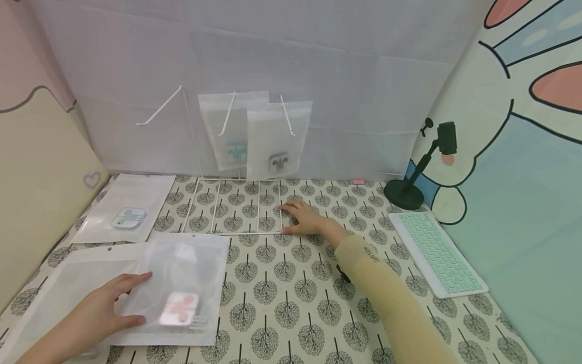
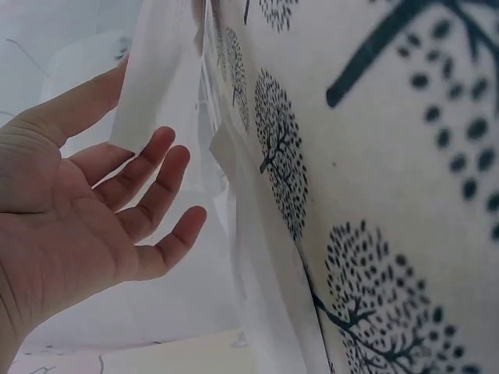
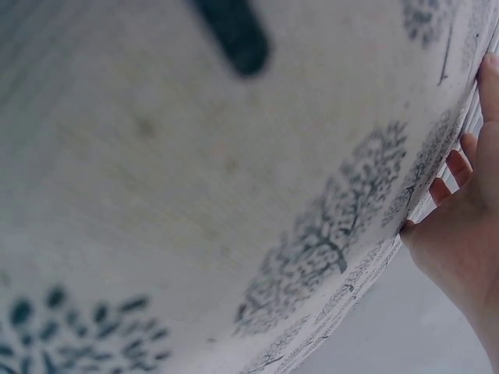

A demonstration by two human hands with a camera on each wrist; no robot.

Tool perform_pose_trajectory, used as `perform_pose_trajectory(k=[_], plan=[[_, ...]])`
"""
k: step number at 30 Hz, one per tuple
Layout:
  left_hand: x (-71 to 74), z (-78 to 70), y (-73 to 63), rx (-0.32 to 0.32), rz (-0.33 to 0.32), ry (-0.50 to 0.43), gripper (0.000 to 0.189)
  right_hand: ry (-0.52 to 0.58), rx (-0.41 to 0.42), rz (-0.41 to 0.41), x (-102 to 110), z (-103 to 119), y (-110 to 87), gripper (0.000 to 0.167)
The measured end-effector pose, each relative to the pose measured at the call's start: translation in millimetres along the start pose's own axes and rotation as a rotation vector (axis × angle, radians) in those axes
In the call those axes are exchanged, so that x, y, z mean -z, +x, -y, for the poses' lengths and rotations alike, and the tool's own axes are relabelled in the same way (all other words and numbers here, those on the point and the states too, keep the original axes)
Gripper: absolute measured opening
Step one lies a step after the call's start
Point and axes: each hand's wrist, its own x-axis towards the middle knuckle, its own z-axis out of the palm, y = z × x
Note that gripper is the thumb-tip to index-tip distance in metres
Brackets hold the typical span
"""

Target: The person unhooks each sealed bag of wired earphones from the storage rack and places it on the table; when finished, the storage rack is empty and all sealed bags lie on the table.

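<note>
My left hand holds the left edge of a frosted zip bag with pink earphones inside. Thumb and index finger reach over its upper side, while the left wrist view shows the other fingers loosely bent below the raised sheet. Another white bag lies beneath. At the right side of a white wire display rack, my right hand rests with spread fingers touching the base. Two bags hang on the rack's hooks, one with green earphones, one with black earphones.
A bag with blue earphones lies at the back left. The rack's left hook holds no bag. A black phone stand and a mint keyboard stand along the right. Patterned cloth covers the table; a fabric backdrop rises behind.
</note>
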Motion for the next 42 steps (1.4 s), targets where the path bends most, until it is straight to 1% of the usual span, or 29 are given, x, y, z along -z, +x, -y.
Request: perform_pose_trajectory(k=[3, 5, 7, 14, 19, 23, 26, 28, 30, 34, 40, 42], plan=[[1.8, 2.3, 2.5, -0.009, 0.042, 0.059, 0.085, 0.002, 0.002, -0.001, 1, 0, -0.4, 0.082], [2.5, 4.4, 3.9, -0.008, 0.068, 0.079, 0.084, -0.001, 0.004, -0.002, 1, 0, -0.4, 0.082], [2.7, 5.8, 5.3, 0.011, 0.089, 0.112, 0.083, -0.005, 0.004, 0.002, 1, 0, -0.3, 0.082], [-0.8, 13.3, 10.8, 0.064, 0.169, 0.167, 0.083, 0.0, -0.004, 0.009, 2, 1, -0.4, 0.082], [-3.0, 15.8, 12.3, 0.066, 0.185, 0.194, 0.082, -0.007, -0.007, 0.009, 1, -1, 0.2, 0.082], [-2.2, 15.8, 13.1, 0.046, 0.193, 0.246, 0.081, -0.007, -0.007, 0.006, 0, -2, 1.1, 0.083], [3.1, 13.7, 15.4, 0.026, 0.207, 0.298, 0.079, -0.008, -0.003, 0.002, -1, -2, 1.4, 0.083], [8.5, 11.4, 17.8, 0.019, 0.219, 0.314, 0.078, -0.003, 0.001, 0.0, -1, -1, 1.1, 0.082], [13.8, 9.2, 21.0, 0.009, 0.209, 0.308, 0.076, -0.002, 0.0, 0.002, -1, -1, 1.0, 0.083], [23.4, 3.8, 31.3, -0.03, 0.155, 0.264, 0.074, 0.002, 0.002, 0.0, 0, -1, 0.4, 0.083], [39.4, -6.1, 59.3, -0.095, 0.05, 0.213, 0.071, 0.007, 0.002, 0.007, 1, 0, -0.5, 0.083], [44.1, -9.4, 70.1, -0.108, 0.038, 0.197, 0.071, 0.005, 0.002, 0.006, 1, 0, -0.6, 0.083]])
